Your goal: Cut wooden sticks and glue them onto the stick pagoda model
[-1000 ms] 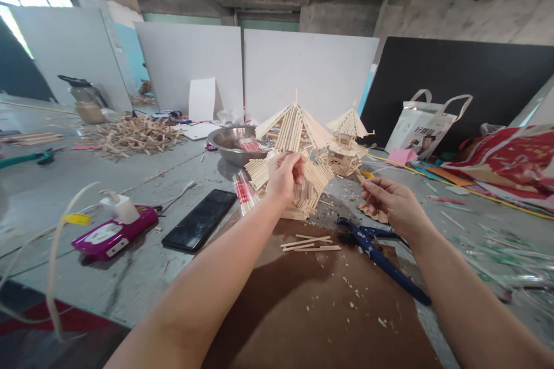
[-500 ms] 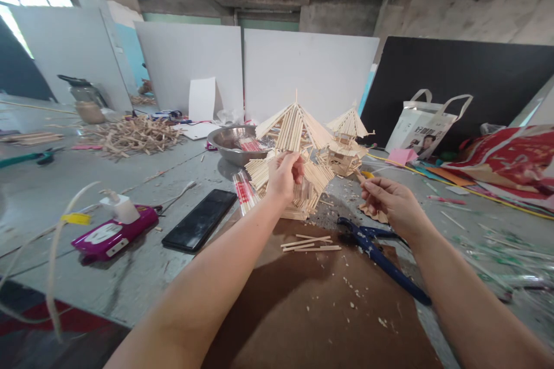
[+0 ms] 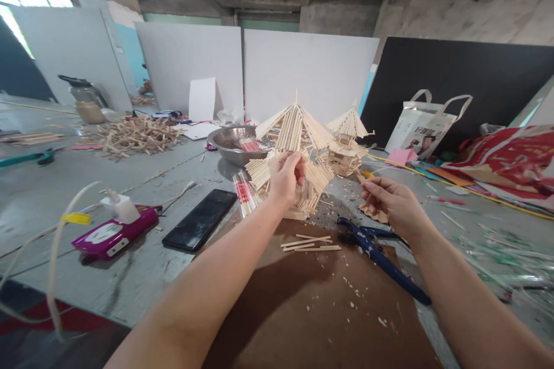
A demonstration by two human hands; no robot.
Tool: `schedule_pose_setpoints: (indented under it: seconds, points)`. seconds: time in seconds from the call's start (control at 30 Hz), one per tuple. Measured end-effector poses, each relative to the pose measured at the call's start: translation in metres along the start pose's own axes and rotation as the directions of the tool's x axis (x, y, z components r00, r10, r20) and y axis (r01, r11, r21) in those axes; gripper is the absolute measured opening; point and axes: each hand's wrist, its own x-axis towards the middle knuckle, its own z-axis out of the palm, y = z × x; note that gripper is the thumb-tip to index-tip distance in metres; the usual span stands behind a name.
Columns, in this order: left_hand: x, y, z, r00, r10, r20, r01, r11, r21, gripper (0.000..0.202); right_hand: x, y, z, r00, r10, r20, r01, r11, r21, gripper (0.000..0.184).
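Note:
A two-tiered pavilion model (image 3: 294, 130) built of thin wooden sticks stands in front of me. My left hand (image 3: 286, 177) is closed in a pinch at its lower roof, hiding part of it; what sits between the fingertips is hidden. To the right, my right hand (image 3: 386, 200) pinches a short wooden stick (image 3: 360, 177), its tip pointing up toward the model. Several loose sticks (image 3: 309, 244) lie on the brown board (image 3: 329, 305) below. A blue-handled plier-like tool (image 3: 385, 262) rests open beside my right forearm.
Behind stands a smaller stick pavilion (image 3: 346, 144). A metal bowl (image 3: 229, 153) holds packaged sticks. On the left are a black phone (image 3: 199, 220), a purple power strip (image 3: 116, 235) with a plug, and a heap of sticks (image 3: 136, 137). A white bag (image 3: 426, 124) stands at right.
Almost nothing differs. My left hand has shifted very slightly at the roof; my right hand keeps its place.

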Motion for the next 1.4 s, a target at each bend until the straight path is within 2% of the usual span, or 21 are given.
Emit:
schedule_pose_setpoints:
  seconds: [0.07, 0.2, 0.27, 0.33, 0.37, 0.4, 0.47, 0.53, 0.6, 0.67, 0.73, 0.83, 0.93, 1.03, 1.17, 1.23, 1.3, 1.37, 1.4]
  points:
    - [-0.004, -0.002, 0.003, 1.0, -0.008, 0.005, 0.008, 1.0, -0.001, 0.022, -0.001, 0.0, 0.001, 1.0, -0.005, -0.004, 0.005, 1.0, -0.003, 0.028]
    - [-0.018, -0.008, 0.013, 0.996, -0.043, 0.079, 0.038, 0.997, 0.064, 0.022, -0.001, -0.003, 0.003, 1.0, -0.03, -0.004, 0.029, 0.998, -0.056, 0.029]
    - [-0.025, -0.01, 0.018, 0.992, -0.027, 0.12, 0.009, 0.989, 0.147, 0.022, 0.001, -0.005, 0.004, 0.999, -0.039, 0.005, 0.039, 0.989, -0.144, 0.031]
    - [-0.032, -0.012, 0.022, 0.984, -0.009, 0.175, -0.034, 0.97, 0.242, 0.024, 0.003, -0.009, 0.002, 0.997, -0.027, 0.065, 0.047, 0.943, -0.329, 0.03]
    - [-0.034, -0.013, 0.024, 0.978, -0.009, 0.207, -0.052, 0.956, 0.289, 0.024, 0.004, -0.01, 0.001, 0.992, -0.011, 0.123, 0.067, 0.883, -0.464, 0.029]
    - [-0.036, -0.014, 0.025, 0.972, -0.015, 0.236, -0.067, 0.94, 0.334, 0.025, 0.003, -0.011, -0.001, 0.983, 0.015, 0.185, 0.102, 0.786, -0.61, 0.028]
    - [-0.04, -0.015, 0.026, 0.96, -0.039, 0.276, -0.083, 0.906, 0.416, 0.027, -0.003, -0.011, -0.005, 0.956, 0.107, 0.273, 0.187, 0.495, -0.849, 0.026]
    - [-0.045, -0.016, 0.024, 0.95, -0.077, 0.304, -0.083, 0.873, 0.48, 0.027, -0.013, -0.007, -0.009, 0.945, 0.21, 0.251, 0.213, 0.187, -0.959, 0.026]
    - [-0.051, -0.017, 0.019, 0.936, -0.129, 0.326, -0.066, 0.848, 0.525, 0.026, -0.027, 0.001, -0.013, 0.944, 0.29, 0.157, 0.173, -0.031, -0.984, 0.029]
    - [-0.058, -0.016, 0.014, 0.924, -0.182, 0.337, -0.039, 0.83, 0.556, 0.025, -0.038, 0.011, -0.017, 0.926, 0.368, 0.09, 0.148, -0.133, -0.98, 0.032]
    - [-0.064, -0.014, 0.008, 0.912, -0.235, 0.335, -0.001, 0.817, 0.577, 0.026, -0.044, 0.019, -0.019, 0.912, 0.403, 0.079, 0.155, -0.16, -0.975, 0.032]
    - [-0.071, -0.01, 0.004, 0.897, -0.314, 0.31, 0.087, 0.815, 0.573, 0.025, -0.046, 0.027, -0.021, 0.921, 0.381, 0.078, 0.153, -0.17, -0.973, 0.026]
    - [-0.077, -0.011, 0.003, 0.893, -0.361, 0.269, 0.182, 0.836, 0.518, 0.022, -0.043, 0.032, -0.022, 0.937, 0.344, 0.057, 0.108, -0.131, -0.985, 0.027]
    - [-0.083, -0.02, 0.002, 0.892, -0.375, 0.254, 0.222, 0.851, 0.476, 0.025, -0.04, 0.035, -0.025, 0.964, 0.265, 0.037, 0.044, -0.023, -0.999, 0.028]
    - [-0.088, -0.03, -0.003, 0.925, -0.288, 0.25, 0.13, 0.855, 0.502, 0.029, -0.039, 0.03, -0.033, 0.999, 0.048, -0.017, -0.024, 0.166, -0.986, 0.024]
    - [-0.089, -0.032, -0.005, 0.95, -0.211, 0.231, 0.058, 0.845, 0.531, 0.03, -0.04, 0.024, -0.036, 0.992, -0.091, -0.09, -0.054, 0.339, -0.939, 0.02]
    - [-0.088, -0.032, -0.005, 0.968, -0.129, 0.215, -0.018, 0.821, 0.57, 0.029, -0.044, 0.017, -0.036, 0.974, -0.146, -0.171, -0.053, 0.591, -0.805, 0.015]
    - [-0.089, -0.031, -0.004, 0.977, -0.058, 0.207, -0.08, 0.796, 0.601, 0.026, -0.051, 0.011, -0.032, 0.983, -0.064, -0.174, -0.039, 0.844, -0.534, 0.01]
    - [-0.09, -0.031, -0.003, 0.979, -0.033, 0.201, -0.098, 0.789, 0.607, 0.025, -0.055, 0.009, -0.028, 0.993, -0.006, -0.12, -0.039, 0.926, -0.374, 0.01]
